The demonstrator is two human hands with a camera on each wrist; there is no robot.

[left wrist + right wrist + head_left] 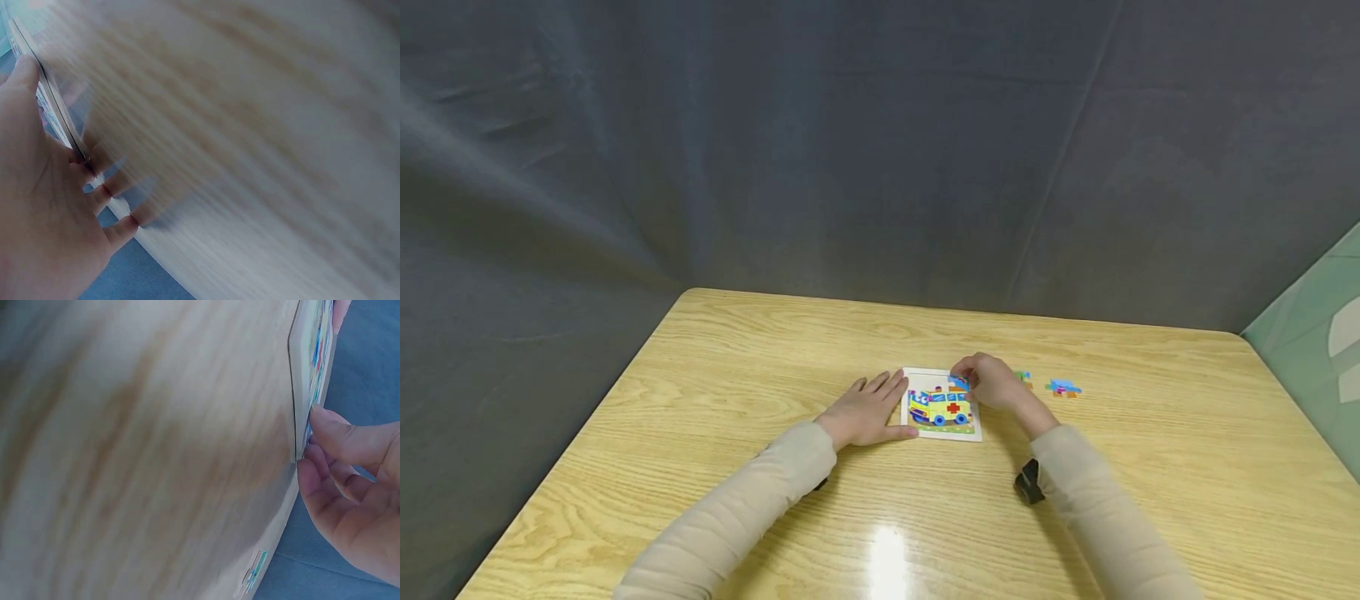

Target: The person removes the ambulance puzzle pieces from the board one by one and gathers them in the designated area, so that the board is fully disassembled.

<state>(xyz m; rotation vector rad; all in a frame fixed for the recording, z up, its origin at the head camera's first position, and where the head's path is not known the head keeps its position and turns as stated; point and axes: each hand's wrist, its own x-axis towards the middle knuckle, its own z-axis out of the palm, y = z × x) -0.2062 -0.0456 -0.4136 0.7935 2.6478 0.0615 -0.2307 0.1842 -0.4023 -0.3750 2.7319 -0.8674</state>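
A small square jigsaw puzzle in a white frame (942, 437) lies on the table, showing a yellow ambulance (951, 407) with a red cross. The upper left of its inside is pale, without picture. My left hand (867, 414) lies along the left side of the frame, fingers spread and thumb at the lower left corner. At the upper right corner, my right hand (992, 385) holds a blue and orange puzzle piece (958, 382) between thumb and fingers, against the board. In the right wrist view the thumb (334, 432) touches the board; the piece is mostly hidden there.
To the right of the right hand lie loose puzzle pieces, a blue one (1064, 387) and a green one (1024, 377) partly behind the hand. The wooden table (760, 350) ends at a dark curtain (880, 167) behind and on the left.
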